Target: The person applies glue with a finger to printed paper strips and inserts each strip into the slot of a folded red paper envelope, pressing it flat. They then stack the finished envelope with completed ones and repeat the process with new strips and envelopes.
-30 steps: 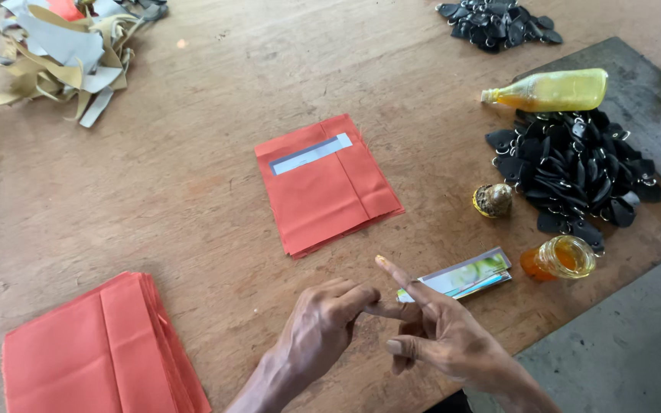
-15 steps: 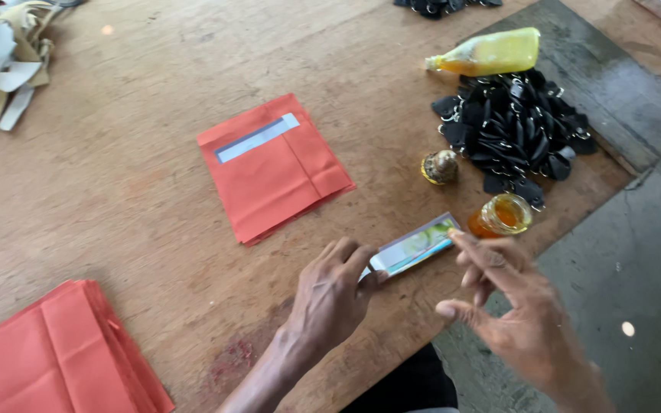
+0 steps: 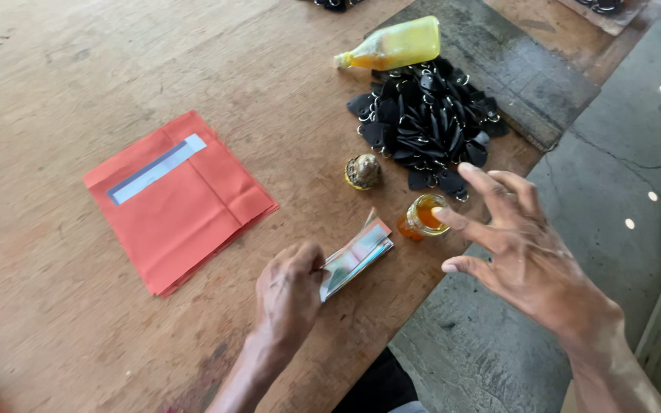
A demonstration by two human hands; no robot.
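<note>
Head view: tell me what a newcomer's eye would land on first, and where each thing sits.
The stack of red-orange envelopes stands out at left on the wooden table. At upper right, a pile of black key fobs lies beside a tipped yellow plastic bottle. Near the table's edge, the left hand pinches a small bundle of cards, while the right hand spreads its fingers by a small open jar of amber liquid.

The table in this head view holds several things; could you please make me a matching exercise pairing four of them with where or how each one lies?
Things:
1. yellow bottle
2. small jar
3. red envelopes
4. stack of slips

Descriptions:
A. under the left hand
B. on its side beyond the black tags
C. open, amber liquid inside
D. flat, left of everything else

Pairs: 1-B, 2-C, 3-D, 4-A
</note>
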